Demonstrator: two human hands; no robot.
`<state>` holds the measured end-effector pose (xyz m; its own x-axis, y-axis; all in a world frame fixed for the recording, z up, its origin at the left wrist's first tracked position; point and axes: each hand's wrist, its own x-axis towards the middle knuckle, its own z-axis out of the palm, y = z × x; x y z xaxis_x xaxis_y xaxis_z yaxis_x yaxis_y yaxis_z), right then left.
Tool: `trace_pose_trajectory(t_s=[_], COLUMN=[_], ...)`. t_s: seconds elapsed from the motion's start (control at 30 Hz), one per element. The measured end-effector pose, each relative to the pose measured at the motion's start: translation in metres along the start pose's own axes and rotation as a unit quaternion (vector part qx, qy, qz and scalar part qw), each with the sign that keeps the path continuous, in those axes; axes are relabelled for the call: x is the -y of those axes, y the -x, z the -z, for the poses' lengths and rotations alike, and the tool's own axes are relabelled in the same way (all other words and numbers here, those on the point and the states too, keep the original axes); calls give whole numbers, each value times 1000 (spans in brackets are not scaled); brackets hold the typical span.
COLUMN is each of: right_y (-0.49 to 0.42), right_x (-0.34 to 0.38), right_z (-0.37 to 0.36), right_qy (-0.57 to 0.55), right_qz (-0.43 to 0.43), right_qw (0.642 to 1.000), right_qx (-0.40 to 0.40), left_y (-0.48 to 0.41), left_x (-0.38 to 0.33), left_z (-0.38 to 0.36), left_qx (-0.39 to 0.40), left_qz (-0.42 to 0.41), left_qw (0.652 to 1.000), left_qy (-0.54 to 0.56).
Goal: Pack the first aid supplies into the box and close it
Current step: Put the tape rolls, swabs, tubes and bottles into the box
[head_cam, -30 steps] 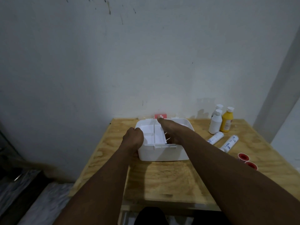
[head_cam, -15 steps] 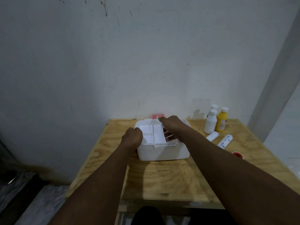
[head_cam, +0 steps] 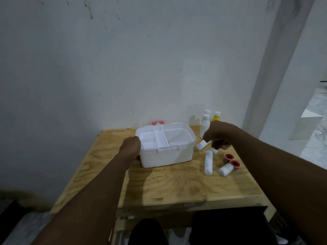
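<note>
Right hand withdrawn from box; left hand bracing it.

The right hand [head_cam: 218,135], previously inside the box [head_cam: 166,152], now hovers right of it, grip curled, contents indiscernible. Left hand [head_cam: 131,150] clasps the box's left wall. Tubes [head_cam: 208,162] lie right of the box on the plywood counter [head_cam: 177,188]; white wall behind.

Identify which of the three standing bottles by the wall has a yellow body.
The yellow bottle, rightmost of the three upright ones by the wall, just behind the right hand. The other two bottles beside it are white.
</note>
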<state>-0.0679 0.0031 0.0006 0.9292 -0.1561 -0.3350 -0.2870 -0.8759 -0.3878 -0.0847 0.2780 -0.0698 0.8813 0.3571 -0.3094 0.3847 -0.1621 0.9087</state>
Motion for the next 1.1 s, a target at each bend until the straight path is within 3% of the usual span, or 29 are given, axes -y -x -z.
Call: trace_pose_trajectory(t_s=[0.13, 0.3, 0.47, 0.63, 0.73, 0.83, 0.93, 1.1], right_y=[11, 18, 9, 13, 9, 15, 18, 16], right_x=[-28, -40, -42, -30, -8, 26, 62, 97], right_z=[-7, -26, -42, -28, -1, 18, 5, -51], right_qy=[78, 74, 28, 50, 47, 27, -46, -29], right_qz=[-82, -134, -114, -80, 12, 152, 271, 360], right_qw=[992, 985, 991, 994, 997, 975, 948, 927], right_qx=[57, 78, 69, 52, -56, -158, -158, -96], left_y=[5, 8, 7, 4, 3, -1, -2, -1], left_x=[6, 12, 14, 14, 14, 13, 13, 14], left_z=[-5, -6, -1, 4, 9, 13, 15, 15], left_qx=[12, 28, 37, 28, 29, 28, 31, 39], left_qz=[-22, -29, -30, -54, -64, -67, -63, -66], left_qw=[999, 998, 998, 997, 996, 996, 996, 995], left_qy=[30, 54, 47, 44, 55, 58, 61, 63])
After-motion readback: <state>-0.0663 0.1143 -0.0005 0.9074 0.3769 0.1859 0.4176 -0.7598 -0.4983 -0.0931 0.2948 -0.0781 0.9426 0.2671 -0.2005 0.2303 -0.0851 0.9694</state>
